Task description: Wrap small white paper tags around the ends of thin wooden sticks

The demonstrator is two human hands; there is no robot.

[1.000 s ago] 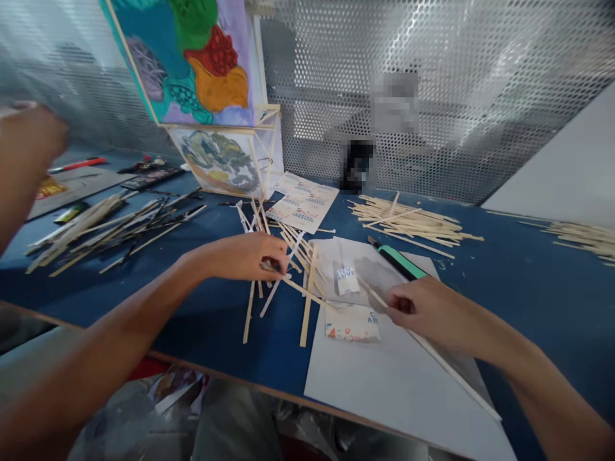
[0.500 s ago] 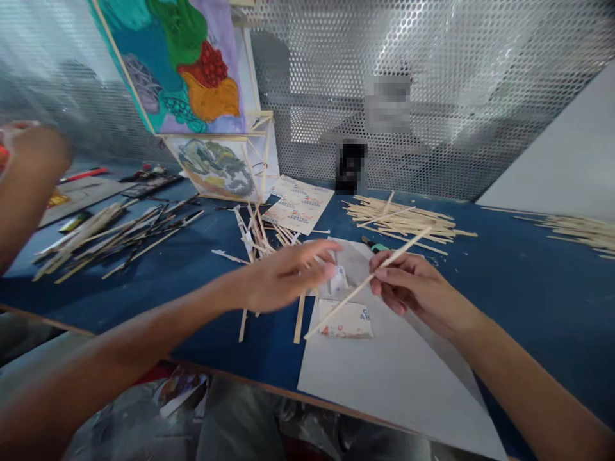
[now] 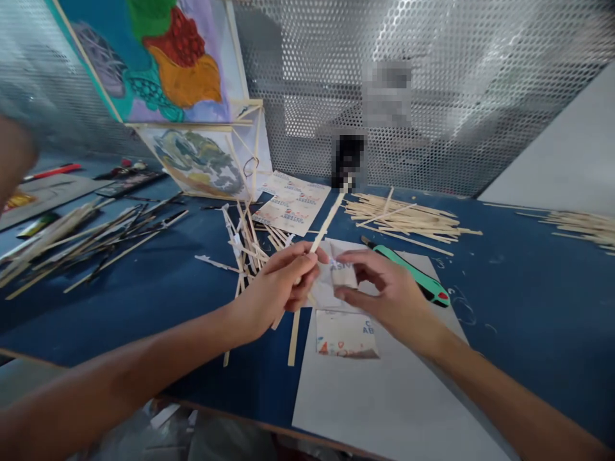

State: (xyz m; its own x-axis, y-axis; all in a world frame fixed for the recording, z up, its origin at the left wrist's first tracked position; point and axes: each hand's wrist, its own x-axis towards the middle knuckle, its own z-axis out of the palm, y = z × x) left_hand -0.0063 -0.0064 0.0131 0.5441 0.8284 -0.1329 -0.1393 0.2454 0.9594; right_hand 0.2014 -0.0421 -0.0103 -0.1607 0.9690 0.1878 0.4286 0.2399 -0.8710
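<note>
My left hand (image 3: 283, 282) is closed in a pinch on a thin wooden stick (image 3: 329, 218) that slants up and to the right above the blue table (image 3: 528, 288). My right hand (image 3: 384, 288) hovers just right of it, thumb and forefinger apart, holding nothing. Between those fingers a small printed paper scrap (image 3: 344, 274) lies on a white sheet (image 3: 384, 397). A folded printed packet (image 3: 346, 333) rests on the sheet below both hands.
A green utility knife (image 3: 413, 275) lies right of my right hand. Loose sticks (image 3: 247, 240) sit left, a stick pile (image 3: 403, 221) behind, darker sticks (image 3: 86, 237) far left. A painted frame structure (image 3: 192, 128) and printed cards (image 3: 293, 205) stand before a perforated wall. Another person's arm (image 3: 14, 153) shows at left.
The stick passed from my right hand to my left hand and now points up and away. My right hand opened. The camera view shifted slightly rightward.
</note>
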